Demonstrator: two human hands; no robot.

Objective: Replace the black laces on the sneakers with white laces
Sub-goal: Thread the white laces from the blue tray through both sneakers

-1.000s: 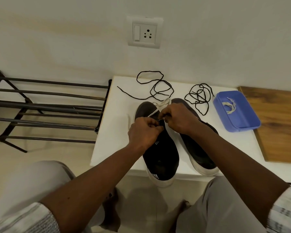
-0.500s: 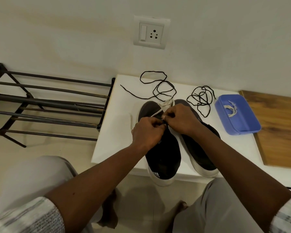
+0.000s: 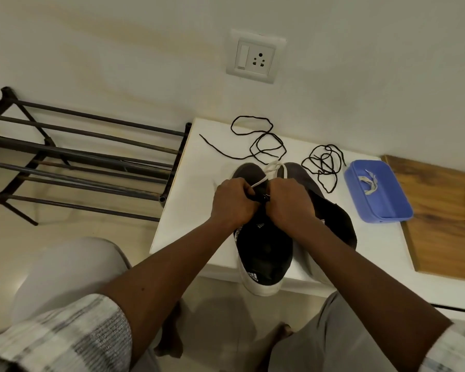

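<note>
The step in hand is judged to be the threading of the white lace (image 3: 273, 167) through the eyelets of the black sneaker (image 3: 263, 248), which stands on the white surface (image 3: 196, 210) with its heel overhanging the near edge. A strand of that lace is pinched in the curled fingers (image 3: 243, 187) of the left hand (image 3: 234, 204). The right hand (image 3: 290, 204) is closed over the eyelet row, apparently on the lace's other end, though its fingertips are hidden. The second sneaker (image 3: 333, 218) lies just beside, unlaced as far as can be seen. Both black laces (image 3: 263, 146) are already out and lie in loose, thin coils behind the toes. Another white lace (image 3: 368, 183), flat and limp, is kept in the blue plastic tray (image 3: 403, 214). For the next move, the stiff tip has to be fed through a small eyelet and the slack drawn even. The soft knit upper is likely to give under a pull, so it should be held steady.
</note>
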